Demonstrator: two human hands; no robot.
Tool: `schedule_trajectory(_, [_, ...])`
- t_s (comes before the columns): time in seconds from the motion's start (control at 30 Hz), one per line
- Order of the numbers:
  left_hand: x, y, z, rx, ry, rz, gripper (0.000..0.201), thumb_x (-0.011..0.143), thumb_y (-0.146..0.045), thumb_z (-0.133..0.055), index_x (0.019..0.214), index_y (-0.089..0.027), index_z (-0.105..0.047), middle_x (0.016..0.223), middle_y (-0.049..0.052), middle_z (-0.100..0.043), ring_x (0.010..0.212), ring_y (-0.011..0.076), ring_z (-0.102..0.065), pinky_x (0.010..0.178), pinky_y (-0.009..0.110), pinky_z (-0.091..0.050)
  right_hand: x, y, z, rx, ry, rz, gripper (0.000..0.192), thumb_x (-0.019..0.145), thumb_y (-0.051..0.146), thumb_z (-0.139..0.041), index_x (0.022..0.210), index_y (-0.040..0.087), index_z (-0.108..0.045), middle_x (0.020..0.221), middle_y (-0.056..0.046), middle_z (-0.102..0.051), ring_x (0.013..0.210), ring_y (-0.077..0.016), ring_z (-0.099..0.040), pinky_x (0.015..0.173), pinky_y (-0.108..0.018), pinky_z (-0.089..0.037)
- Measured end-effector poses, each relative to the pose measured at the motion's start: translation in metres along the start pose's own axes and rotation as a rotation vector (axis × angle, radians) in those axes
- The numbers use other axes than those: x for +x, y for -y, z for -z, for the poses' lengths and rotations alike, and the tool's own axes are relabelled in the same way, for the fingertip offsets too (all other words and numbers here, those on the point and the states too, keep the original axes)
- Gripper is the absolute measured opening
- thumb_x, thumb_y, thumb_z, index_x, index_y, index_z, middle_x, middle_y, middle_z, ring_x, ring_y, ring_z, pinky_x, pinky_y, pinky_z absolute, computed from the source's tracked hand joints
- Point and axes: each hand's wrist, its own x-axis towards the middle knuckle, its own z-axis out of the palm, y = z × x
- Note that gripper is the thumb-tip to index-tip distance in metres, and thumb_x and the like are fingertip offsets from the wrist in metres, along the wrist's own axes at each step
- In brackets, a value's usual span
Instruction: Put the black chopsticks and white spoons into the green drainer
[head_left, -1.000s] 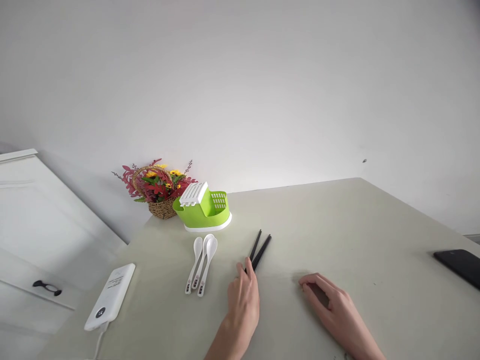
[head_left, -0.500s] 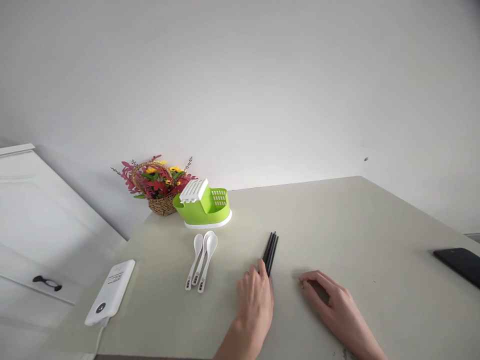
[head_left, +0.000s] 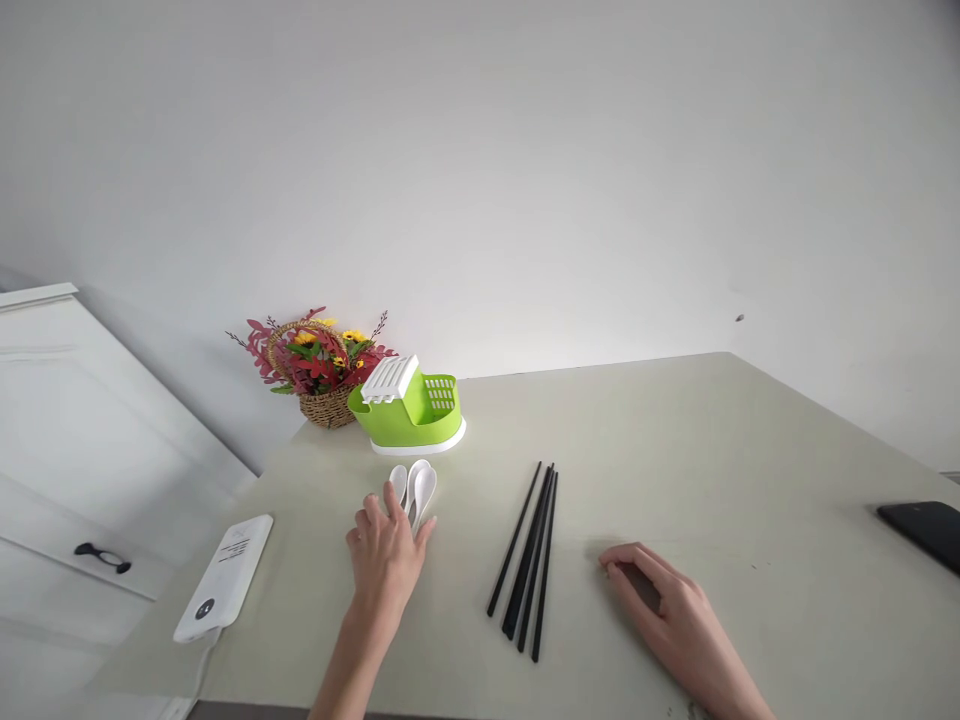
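My left hand [head_left: 386, 555] lies over white spoons [head_left: 424, 490] on the table, its thumb and fingers apart. It covers their handles, while the bowls show beyond the fingertips; whether it touches them I cannot tell. Black chopsticks [head_left: 531, 555] lie slightly fanned out between my two hands. My right hand [head_left: 667, 605] rests on the table to the right of the chopsticks, fingers curled and the thumb against the index finger, with nothing seen in it. Behind the spoons stands a green utensil holder [head_left: 397, 425] with a white slatted top and a white base.
A wicker basket of artificial flowers [head_left: 319, 375] stands at the back left against the wall. A white power bank [head_left: 225, 578] with a cable lies at the left table edge, beside a white cabinet [head_left: 90, 470]. At the right edge lies a black phone [head_left: 926, 532].
My left hand has let go of the chopsticks and moved left, over the spoons. The chopsticks now lie loose and more spread. My right hand has stayed in place.
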Motion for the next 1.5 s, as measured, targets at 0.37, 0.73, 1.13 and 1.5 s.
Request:
schedule_trajectory(0.37, [-0.011,0.008,-0.021,0.005,0.024,-0.040,0.047,0.104,-0.038,-0.033,0.126,-0.007,-0.061,0.100,0.017,-0.064,0.090,0.0276,-0.062,0.077,0.038,-0.049,0.001,0.004,0.001,0.017,-0.030,0.014,0.032,0.098,0.053,-0.049,0.101,0.029,-0.071,0.103,-0.006,-0.075,0.078,-0.0191,-0.069,0.057,-0.024,-0.051])
schedule_trajectory(0.73, [-0.009,0.006,-0.029,-0.155,0.034,-0.187,0.041,0.105,-0.019,-0.024,0.118,-0.012,-0.063,0.093,0.012,-0.067,0.085,0.0237,-0.066,0.073,0.034,-0.052,0.002,0.002,0.000,0.013,-0.002,-0.002,0.030,0.100,0.050,-0.046,0.101,0.029,-0.068,0.104,-0.003,-0.074,0.080,-0.0175,-0.067,0.063,-0.024,-0.049])
schedule_trajectory(1.13, [-0.027,-0.076,0.000,-0.830,0.018,-0.254,0.037,0.107,-0.034,-0.025,0.102,-0.019,-0.058,0.085,0.007,-0.067,0.078,0.0218,-0.069,0.070,0.032,-0.053,0.004,0.004,0.001,0.029,0.000,0.013,0.030,0.101,0.045,-0.045,0.103,0.027,-0.068,0.103,-0.005,-0.074,0.082,-0.0185,-0.067,0.061,-0.026,-0.048])
schedule_trajectory(1.5, [-0.068,-0.156,0.041,-1.062,0.365,-0.439,0.037,0.109,-0.036,-0.027,0.092,-0.022,-0.058,0.089,0.007,-0.069,0.080,0.0209,-0.067,0.073,0.031,-0.049,0.012,-0.005,-0.001,0.324,-0.218,-0.139,0.049,0.099,0.056,-0.045,0.140,0.029,-0.051,0.141,-0.008,-0.063,0.122,-0.0242,-0.064,0.101,-0.037,-0.053])
